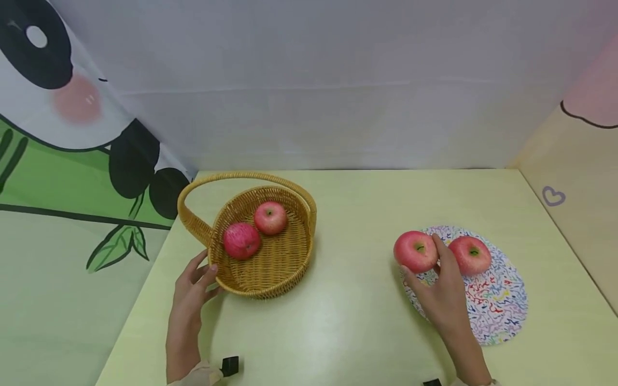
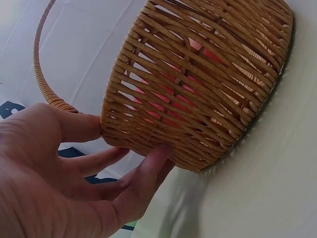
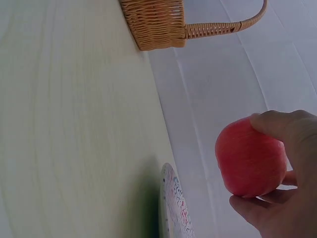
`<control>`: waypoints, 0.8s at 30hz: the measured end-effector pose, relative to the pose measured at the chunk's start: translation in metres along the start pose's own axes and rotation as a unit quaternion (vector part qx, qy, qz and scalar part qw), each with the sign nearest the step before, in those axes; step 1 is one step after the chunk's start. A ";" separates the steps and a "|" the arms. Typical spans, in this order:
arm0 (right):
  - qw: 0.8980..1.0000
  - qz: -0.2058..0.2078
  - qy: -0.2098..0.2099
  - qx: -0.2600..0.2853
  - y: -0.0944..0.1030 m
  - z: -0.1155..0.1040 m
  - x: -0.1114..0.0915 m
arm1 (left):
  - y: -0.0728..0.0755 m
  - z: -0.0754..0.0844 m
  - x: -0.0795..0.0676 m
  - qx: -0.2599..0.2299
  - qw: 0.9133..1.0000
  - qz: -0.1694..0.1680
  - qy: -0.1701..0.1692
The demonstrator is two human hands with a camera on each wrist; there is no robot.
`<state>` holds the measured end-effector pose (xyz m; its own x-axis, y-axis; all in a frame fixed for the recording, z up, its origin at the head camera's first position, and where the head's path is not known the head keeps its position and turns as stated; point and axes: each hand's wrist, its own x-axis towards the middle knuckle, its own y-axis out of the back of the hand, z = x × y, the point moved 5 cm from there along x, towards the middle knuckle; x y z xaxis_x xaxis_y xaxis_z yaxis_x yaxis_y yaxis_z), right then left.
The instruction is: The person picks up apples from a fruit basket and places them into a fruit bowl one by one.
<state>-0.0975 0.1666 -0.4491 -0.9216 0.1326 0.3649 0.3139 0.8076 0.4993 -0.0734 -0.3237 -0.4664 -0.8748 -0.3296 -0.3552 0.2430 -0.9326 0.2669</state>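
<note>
A round wicker basket (image 1: 275, 273) with a tall handle stands on the left, two red apples (image 1: 270, 218) inside. My left hand (image 1: 190, 297) holds the basket's near left side by the handle's base; in the left wrist view its bent fingers (image 2: 143, 181) meet the woven wall and rim. On the right, my right hand (image 1: 446, 295) grips a red apple (image 1: 415, 252) between thumb and fingers. The right wrist view shows this apple (image 3: 250, 157) raised above the plate's edge. Another apple (image 1: 470, 255) sits on the patterned plate (image 1: 502, 316), just right of my fingers.
A pale yellow table (image 1: 347, 203) carries everything. White cloth (image 1: 338, 123) hangs behind it, a cartoon-printed panel (image 1: 63, 177) stands to the left and a beige panel (image 1: 579, 203) to the right. Small black pieces (image 1: 230, 366) show by both wrists.
</note>
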 end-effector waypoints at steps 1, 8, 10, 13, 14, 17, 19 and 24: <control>1.000 0.001 -0.008 -0.003 0.000 0.002 0.000 | 0.000 0.000 0.000 0.001 1.000 -0.001 0.000; 0.998 -0.002 -0.053 -0.021 0.000 0.011 -0.002 | -0.001 0.000 0.001 0.002 1.000 0.002 0.004; 0.998 -0.002 -0.055 -0.026 -0.001 0.013 -0.002 | 0.000 0.001 0.001 0.001 1.000 0.001 0.004; 0.997 -0.008 -0.067 -0.036 -0.002 0.017 -0.002 | 0.001 0.000 0.001 -0.002 1.000 0.000 0.004; 0.997 -0.012 -0.072 -0.040 -0.002 0.019 -0.003 | 0.001 0.000 0.002 -0.003 1.000 0.000 0.004; 0.995 -0.024 -0.093 -0.040 -0.002 0.025 -0.003 | 0.001 -0.001 0.003 -0.002 1.000 -0.003 0.008; 0.994 -0.031 -0.103 -0.037 -0.002 0.028 -0.003 | 0.001 -0.002 0.004 0.002 1.000 -0.005 0.011; 0.992 -0.037 -0.112 -0.039 0.000 0.038 -0.003 | 0.000 -0.002 0.004 0.004 1.000 -0.004 0.010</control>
<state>-0.1034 0.1876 -0.4801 -0.9677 0.2055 0.1462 0.2521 0.7741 0.5807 -0.0765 -0.3251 -0.4694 -0.8680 -0.3244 -0.3760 0.2316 -0.9342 0.2713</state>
